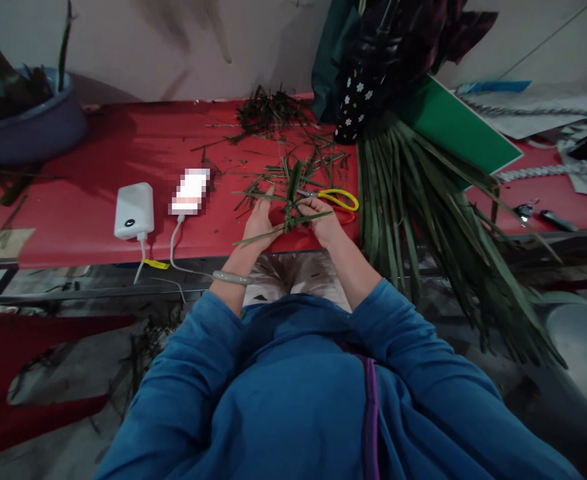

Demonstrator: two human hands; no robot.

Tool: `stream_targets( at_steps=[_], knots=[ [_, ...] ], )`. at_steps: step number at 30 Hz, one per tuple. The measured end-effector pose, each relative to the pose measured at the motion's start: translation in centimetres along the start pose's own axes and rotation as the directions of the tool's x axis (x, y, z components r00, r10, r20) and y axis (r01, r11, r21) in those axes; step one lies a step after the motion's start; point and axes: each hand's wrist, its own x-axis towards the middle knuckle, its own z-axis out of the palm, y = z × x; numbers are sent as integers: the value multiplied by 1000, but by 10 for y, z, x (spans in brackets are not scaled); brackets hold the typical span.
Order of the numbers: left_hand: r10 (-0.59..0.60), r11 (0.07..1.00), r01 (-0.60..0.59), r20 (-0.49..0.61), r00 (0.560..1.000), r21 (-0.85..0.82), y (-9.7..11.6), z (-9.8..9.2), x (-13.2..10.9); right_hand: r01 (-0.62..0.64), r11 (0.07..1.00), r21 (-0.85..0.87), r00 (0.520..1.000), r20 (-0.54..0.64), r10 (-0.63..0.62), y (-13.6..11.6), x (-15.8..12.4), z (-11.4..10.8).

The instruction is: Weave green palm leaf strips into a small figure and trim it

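Observation:
A small woven piece of green leaf strips (pixel 289 215) is between my hands near the red table's front edge, with loose strip ends sticking out up, left and right. My left hand (pixel 259 225) holds it from the left, thumb toward the weave and another finger pointing forward. From the right, my right hand (pixel 323 221) pinches a strip of the same piece, its fingers bent. Just beyond my right hand lie scissors (pixel 342 198) with yellow handles, blades toward the weave. Leaf scraps (pixel 323 163) are scattered beyond both hands.
To the right, a bundle of long green leaves (pixel 388 193) hangs over the table edge. A power bank (pixel 134 210) and a cabled phone (pixel 190 191) lie left. Farther off are a blue basin (pixel 33 130), a scrap pile (pixel 268 110) and a green board (pixel 458 130).

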Motion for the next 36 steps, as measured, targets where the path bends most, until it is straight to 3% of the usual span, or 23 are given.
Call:
stream_targets(
  at_steps=[5,11,14,17,21,24,29,33,36],
  knots=[
    [143,980,-140,-11,990,139,4,-4,-2,59,977,-205,998,-7,-62,6,3,8],
    [99,984,-97,-11,995,147,3,-3,-4,91,967,-237,996,2,-93,8,4,7],
    [50,997,-46,-66,997,62,3,-5,-3,119,975,-188,993,34,-114,8,2,6],
    [-18,988,3,-101,995,-153,4,-5,-1,147,984,-104,986,96,-137,6,-1,5],
    [-186,847,86,-140,973,-525,10,0,2,171,983,-66,977,141,-160,5,-4,5],
    [-317,718,121,-167,934,-685,15,5,3,171,980,-100,978,140,-156,7,-4,5],
    [-389,614,137,-148,909,-777,26,-1,6,190,973,-133,978,116,-175,13,0,4],
    [-284,645,43,-187,941,-763,43,-23,12,208,969,-134,976,102,-195,15,0,3],
    [-255,681,-24,-268,929,-732,61,-44,16,196,975,-109,978,94,-186,16,-1,4]
  ],
)
